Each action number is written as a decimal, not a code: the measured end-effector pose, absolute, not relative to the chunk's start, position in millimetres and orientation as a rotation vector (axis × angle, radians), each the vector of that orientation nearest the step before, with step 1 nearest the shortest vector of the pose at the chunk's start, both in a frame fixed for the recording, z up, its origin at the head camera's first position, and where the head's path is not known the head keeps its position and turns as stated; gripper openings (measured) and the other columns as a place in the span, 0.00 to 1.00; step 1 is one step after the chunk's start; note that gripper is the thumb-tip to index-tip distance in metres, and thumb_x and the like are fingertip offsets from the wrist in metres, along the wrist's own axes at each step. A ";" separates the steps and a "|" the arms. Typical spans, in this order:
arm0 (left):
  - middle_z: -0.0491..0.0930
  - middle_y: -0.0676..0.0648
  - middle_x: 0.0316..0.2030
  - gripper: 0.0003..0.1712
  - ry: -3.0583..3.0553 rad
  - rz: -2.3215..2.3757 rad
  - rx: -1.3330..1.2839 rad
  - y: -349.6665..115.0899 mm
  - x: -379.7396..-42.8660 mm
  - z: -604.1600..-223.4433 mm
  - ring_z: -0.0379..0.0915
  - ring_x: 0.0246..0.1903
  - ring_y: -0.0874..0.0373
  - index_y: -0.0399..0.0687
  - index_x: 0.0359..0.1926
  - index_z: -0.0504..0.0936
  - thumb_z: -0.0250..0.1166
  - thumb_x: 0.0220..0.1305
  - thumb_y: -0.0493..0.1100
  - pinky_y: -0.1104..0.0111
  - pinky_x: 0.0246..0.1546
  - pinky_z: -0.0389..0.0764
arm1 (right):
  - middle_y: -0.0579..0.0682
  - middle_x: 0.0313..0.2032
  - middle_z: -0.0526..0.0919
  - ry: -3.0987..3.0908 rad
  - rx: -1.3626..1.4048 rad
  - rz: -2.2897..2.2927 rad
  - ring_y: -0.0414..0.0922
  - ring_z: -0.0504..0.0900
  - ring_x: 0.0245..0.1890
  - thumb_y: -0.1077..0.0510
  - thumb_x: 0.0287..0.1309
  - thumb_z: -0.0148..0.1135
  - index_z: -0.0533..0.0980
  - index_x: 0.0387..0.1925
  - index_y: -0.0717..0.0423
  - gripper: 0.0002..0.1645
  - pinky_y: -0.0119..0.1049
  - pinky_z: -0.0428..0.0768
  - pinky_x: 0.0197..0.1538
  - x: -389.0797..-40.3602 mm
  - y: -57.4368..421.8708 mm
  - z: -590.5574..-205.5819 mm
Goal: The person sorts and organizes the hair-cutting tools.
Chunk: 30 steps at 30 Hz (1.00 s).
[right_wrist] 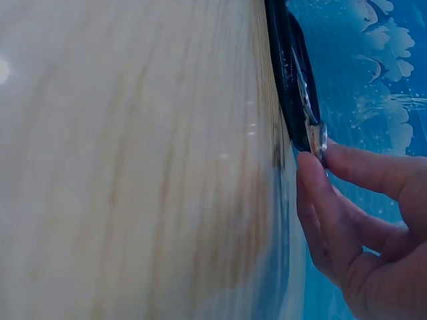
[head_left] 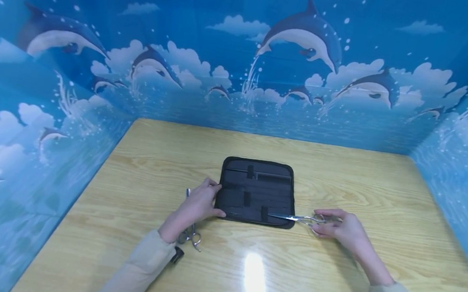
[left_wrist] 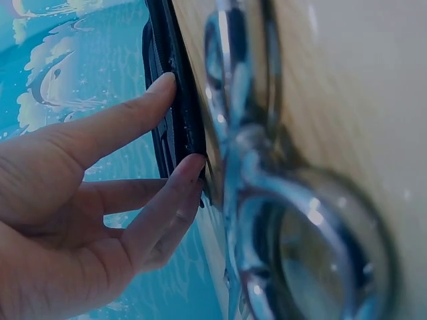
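A black zip case [head_left: 257,188] lies opened flat on the wooden table. My left hand [head_left: 199,203] rests at its left edge, thumb on the near corner and fingers against the side; in the left wrist view thumb and fingertips are spread apart at the rim. With thumb and fingers, my right hand [head_left: 342,229] pinches silver scissors [head_left: 305,219] by the handle rings. Their blades point left over the case's near right part, tips at a small elastic loop [head_left: 264,213]. A dark comb [head_left: 273,177] sits under another loop near the far edge.
A second pair of scissors [head_left: 191,237] lies on the table [head_left: 306,275] beneath and beside my left wrist, its rings toward me. Dolphin-print curtains [head_left: 263,106] stand along the back and both sides of the table.
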<state>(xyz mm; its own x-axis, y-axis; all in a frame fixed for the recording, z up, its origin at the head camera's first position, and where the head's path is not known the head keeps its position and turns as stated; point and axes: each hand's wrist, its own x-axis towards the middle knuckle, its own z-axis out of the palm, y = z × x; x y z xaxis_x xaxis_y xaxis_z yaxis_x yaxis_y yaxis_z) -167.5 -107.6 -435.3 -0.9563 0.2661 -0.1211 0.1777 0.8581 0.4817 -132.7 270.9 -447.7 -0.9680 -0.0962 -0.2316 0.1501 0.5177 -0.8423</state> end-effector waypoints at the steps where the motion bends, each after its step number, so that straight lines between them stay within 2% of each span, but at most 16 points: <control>1: 0.70 0.35 0.65 0.50 2.849 0.710 0.343 -107.6 -167.3 -435.0 0.75 0.56 0.43 0.30 0.68 0.70 0.82 0.48 0.46 0.53 0.62 0.77 | 0.64 0.49 0.86 2.556 0.039 -1.376 0.41 0.88 0.34 0.57 0.50 0.79 0.76 0.61 0.66 0.37 0.31 0.84 0.37 -133.6 269.8 -447.0; 4: 0.70 0.35 0.65 0.50 2.850 0.696 0.345 -107.6 -167.4 -434.3 0.77 0.52 0.45 0.30 0.68 0.70 0.82 0.48 0.47 0.54 0.60 0.78 | 0.62 0.46 0.87 2.645 -0.003 -1.271 0.41 0.87 0.33 0.54 0.49 0.80 0.79 0.59 0.64 0.36 0.31 0.82 0.33 -136.7 266.2 -446.0; 6: 0.70 0.35 0.65 0.50 2.849 0.687 0.346 -107.5 -167.6 -434.2 0.77 0.51 0.46 0.30 0.68 0.70 0.82 0.48 0.47 0.54 0.59 0.79 | 0.62 0.47 0.86 2.685 -0.020 -1.229 0.41 0.87 0.32 0.54 0.48 0.81 0.80 0.57 0.63 0.35 0.31 0.82 0.31 -138.7 263.2 -446.0; 13: 0.70 0.35 0.65 0.50 2.849 0.679 0.347 -107.2 -167.9 -435.2 0.78 0.47 0.48 0.30 0.68 0.71 0.82 0.48 0.47 0.56 0.57 0.80 | 0.61 0.49 0.84 2.688 -0.042 -1.248 0.43 0.86 0.34 0.57 0.48 0.80 0.79 0.58 0.62 0.35 0.31 0.84 0.33 -143.8 253.6 -449.1; 22: 0.71 0.35 0.64 0.49 2.865 0.673 0.363 -105.9 -168.1 -435.4 0.77 0.52 0.45 0.30 0.67 0.71 0.82 0.48 0.47 0.55 0.59 0.79 | 0.65 0.53 0.82 2.666 -0.120 -1.308 0.48 0.88 0.37 0.65 0.48 0.77 0.75 0.61 0.66 0.36 0.29 0.85 0.38 -143.5 250.3 -450.7; 27: 0.71 0.35 0.64 0.50 2.862 0.675 0.353 -105.3 -167.7 -434.2 0.77 0.52 0.44 0.30 0.67 0.71 0.82 0.48 0.47 0.54 0.60 0.79 | 0.65 0.53 0.81 2.687 -0.086 -1.258 0.51 0.88 0.40 0.62 0.51 0.77 0.74 0.62 0.65 0.36 0.30 0.84 0.39 -140.9 255.9 -452.1; 30: 0.70 0.35 0.64 0.50 2.860 0.675 0.348 -105.3 -167.0 -432.8 0.77 0.53 0.44 0.30 0.67 0.71 0.82 0.47 0.47 0.53 0.60 0.78 | 0.62 0.49 0.83 2.695 -0.078 -1.237 0.50 0.87 0.40 0.61 0.52 0.76 0.75 0.59 0.66 0.34 0.29 0.83 0.39 -139.6 257.9 -453.1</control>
<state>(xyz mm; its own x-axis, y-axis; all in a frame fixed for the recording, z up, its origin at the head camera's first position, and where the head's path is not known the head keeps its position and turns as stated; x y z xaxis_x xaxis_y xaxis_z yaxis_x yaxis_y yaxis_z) -167.0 -105.3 -432.8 -0.9560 0.2670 -0.1217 0.1843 0.8692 0.4588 -139.6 257.9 -453.1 -0.9833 -0.1203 -0.1364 0.0250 0.6535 -0.7565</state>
